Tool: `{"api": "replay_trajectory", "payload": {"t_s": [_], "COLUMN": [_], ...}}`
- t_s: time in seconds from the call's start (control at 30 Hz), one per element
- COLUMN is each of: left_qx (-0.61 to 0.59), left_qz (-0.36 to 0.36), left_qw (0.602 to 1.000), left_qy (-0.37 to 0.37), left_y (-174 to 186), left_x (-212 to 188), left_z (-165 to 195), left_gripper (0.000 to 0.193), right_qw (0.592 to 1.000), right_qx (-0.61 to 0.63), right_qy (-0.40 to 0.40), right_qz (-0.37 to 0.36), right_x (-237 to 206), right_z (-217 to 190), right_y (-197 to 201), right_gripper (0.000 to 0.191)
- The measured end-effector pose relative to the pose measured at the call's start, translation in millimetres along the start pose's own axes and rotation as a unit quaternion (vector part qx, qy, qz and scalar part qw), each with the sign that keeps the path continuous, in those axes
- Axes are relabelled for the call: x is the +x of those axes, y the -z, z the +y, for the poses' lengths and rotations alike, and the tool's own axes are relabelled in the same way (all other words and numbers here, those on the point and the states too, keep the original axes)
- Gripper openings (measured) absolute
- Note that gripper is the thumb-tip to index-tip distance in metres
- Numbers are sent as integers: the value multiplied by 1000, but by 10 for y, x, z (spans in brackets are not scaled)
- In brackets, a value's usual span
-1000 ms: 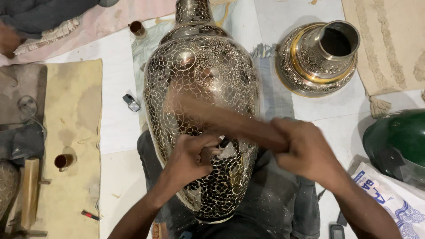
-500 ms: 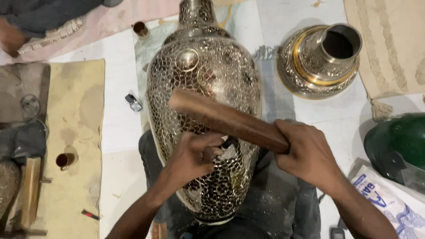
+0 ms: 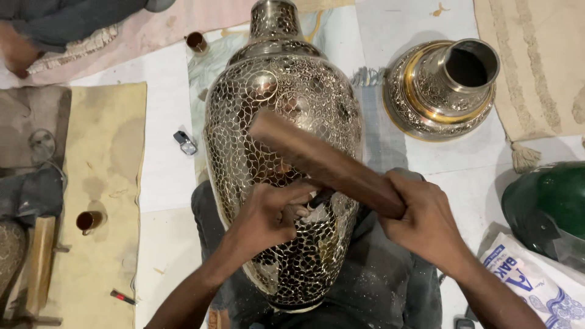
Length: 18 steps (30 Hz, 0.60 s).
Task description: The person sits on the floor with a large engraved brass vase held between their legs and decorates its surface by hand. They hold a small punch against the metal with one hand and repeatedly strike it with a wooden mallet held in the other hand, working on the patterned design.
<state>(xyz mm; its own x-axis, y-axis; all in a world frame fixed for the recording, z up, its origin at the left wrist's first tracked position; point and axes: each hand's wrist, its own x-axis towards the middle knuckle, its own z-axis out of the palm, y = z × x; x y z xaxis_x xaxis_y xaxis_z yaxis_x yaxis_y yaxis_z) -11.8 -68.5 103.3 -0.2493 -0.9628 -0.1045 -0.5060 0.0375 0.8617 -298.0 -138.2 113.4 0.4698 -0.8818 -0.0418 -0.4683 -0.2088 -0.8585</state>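
Observation:
A large engraved metal vase (image 3: 286,109) lies across my lap with its neck pointing away from me. My left hand (image 3: 271,213) rests on its belly, fingers pinched around a small engraving tool whose tip touches the metal. My right hand (image 3: 426,222) grips the end of a brown wooden mallet stick (image 3: 323,161), which slants up to the left above the vase and over the tool.
A second engraved vase (image 3: 442,88) with a gold band stands upright at the upper right. A green rounded vessel (image 3: 548,207) and a printed bag (image 3: 536,283) lie at the right. Small cups (image 3: 88,220), a mat and a wooden block sit to the left. Another person's sleeve is at top left.
The wooden stick has lifted and swung slightly above the vase between frames. My left hand stays pinched on the tool at the same spot.

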Motion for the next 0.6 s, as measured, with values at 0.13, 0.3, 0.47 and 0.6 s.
{"api": "replay_trajectory", "payload": {"t_s": [0.13,0.3,0.47,0.6], "left_qx": [-34,9,19,32], "left_qz": [10,11,37,24], "left_qw": [998,999,994,994], "left_qy": [-61,-51,-103,-105], "left_y": [21,33,26,22], "left_x": [-9,-20,-12,-10], "left_z": [28,59,46,11], "left_gripper": [69,64,67,67], "right_qw": [990,998,1000,1000], "right_qx": [131,20,25,-6], "right_qy": [41,-56,-11,-20], "right_qz": [36,8,11,-1], "right_x": [-29,-37,-48,-78], "right_z": [-60,-91,-78,-86], "right_y": [-29,-42,-30,-31], "right_gripper": [15,18,21,19]}}
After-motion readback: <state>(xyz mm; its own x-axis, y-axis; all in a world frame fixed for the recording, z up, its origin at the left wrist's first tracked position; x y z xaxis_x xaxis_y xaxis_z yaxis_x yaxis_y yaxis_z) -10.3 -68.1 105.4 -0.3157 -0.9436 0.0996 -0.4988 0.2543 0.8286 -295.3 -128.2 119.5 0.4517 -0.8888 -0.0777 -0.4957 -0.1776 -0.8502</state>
